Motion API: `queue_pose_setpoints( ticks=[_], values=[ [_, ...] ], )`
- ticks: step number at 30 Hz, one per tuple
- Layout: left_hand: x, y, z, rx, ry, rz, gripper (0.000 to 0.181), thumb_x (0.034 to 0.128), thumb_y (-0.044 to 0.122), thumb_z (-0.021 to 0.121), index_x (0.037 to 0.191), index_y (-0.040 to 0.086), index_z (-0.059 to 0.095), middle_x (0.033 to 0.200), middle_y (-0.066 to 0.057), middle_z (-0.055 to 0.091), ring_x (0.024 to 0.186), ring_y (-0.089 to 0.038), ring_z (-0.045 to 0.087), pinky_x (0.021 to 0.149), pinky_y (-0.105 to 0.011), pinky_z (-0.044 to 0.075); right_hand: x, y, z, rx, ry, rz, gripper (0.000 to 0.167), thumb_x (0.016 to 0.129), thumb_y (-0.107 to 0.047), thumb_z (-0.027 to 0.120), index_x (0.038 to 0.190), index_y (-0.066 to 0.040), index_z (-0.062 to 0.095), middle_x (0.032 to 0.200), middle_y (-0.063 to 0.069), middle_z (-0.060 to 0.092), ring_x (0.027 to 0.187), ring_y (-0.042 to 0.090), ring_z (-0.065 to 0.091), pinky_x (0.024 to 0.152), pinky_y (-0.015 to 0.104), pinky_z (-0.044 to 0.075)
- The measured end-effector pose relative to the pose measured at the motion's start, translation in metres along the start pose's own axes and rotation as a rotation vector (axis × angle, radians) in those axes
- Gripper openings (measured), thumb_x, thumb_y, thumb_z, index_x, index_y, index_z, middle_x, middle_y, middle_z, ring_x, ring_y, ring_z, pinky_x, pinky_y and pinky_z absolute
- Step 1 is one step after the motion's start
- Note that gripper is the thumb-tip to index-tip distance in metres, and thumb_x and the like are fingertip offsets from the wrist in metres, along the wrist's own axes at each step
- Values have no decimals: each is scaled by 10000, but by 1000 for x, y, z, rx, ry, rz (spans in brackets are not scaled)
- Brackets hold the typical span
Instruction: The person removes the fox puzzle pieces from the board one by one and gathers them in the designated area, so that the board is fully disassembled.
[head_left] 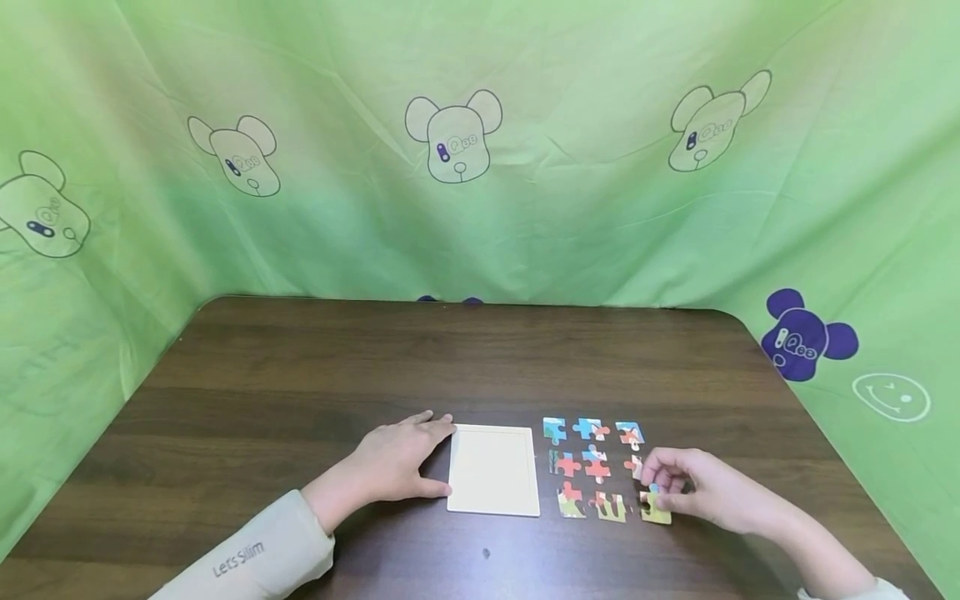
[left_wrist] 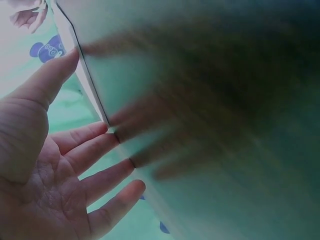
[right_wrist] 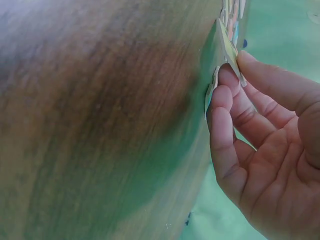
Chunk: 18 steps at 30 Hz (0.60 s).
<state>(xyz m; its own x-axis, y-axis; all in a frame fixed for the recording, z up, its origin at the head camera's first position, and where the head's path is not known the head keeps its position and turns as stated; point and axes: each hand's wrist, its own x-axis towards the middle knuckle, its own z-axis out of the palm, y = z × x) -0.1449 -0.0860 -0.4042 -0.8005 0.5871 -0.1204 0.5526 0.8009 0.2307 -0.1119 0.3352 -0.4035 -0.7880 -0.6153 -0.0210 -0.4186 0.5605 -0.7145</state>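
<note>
A pale square puzzle tray (head_left: 493,471) lies on the table. My left hand (head_left: 397,458) rests along its left edge, thumb and fingers spread, with fingertips against the side in the left wrist view. To the right of the tray, jigsaw pieces sit in loose rows, among them a red-and-green piece (head_left: 571,502) and a blue one (head_left: 554,429). At the lower right corner my right hand (head_left: 697,487) pinches a yellow-green jigsaw piece (head_left: 657,510) between thumb and fingers. That puzzle piece (right_wrist: 229,47) is tilted up off the table in the right wrist view.
The dark wooden table (head_left: 360,358) has rounded far corners. A green curtain (head_left: 337,225) printed with bear heads hangs behind and beside it. A small dark mark (head_left: 486,553) shows on the wood in front of the tray.
</note>
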Motion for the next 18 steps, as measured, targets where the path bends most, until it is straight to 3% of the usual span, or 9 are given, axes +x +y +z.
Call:
queue_pose_setpoints(
  ticks=[10, 18],
  values=[
    [-2, 0, 3, 0, 1, 8, 781, 813, 525, 751, 1444, 135, 506, 1528, -39, 490, 1416, -284, 459, 1001, -506, 508, 0, -1, 0, -53, -3, -9, 213, 828, -1, 712, 966, -123, 605, 795, -140, 558, 692, -44, 503, 575, 203, 459],
    [-1, -1, 4, -55, -6, 31, 774, 828, 477, 757, 1448, 93, 498, 1539, -87, 467, 1426, -333, 435, 1099, -486, 436, -3, 0, -6, -75, 5, -21, 208, 832, -7, 723, 978, -93, 604, 783, -140, 579, 685, -57, 513, 559, 204, 464]
  ],
)
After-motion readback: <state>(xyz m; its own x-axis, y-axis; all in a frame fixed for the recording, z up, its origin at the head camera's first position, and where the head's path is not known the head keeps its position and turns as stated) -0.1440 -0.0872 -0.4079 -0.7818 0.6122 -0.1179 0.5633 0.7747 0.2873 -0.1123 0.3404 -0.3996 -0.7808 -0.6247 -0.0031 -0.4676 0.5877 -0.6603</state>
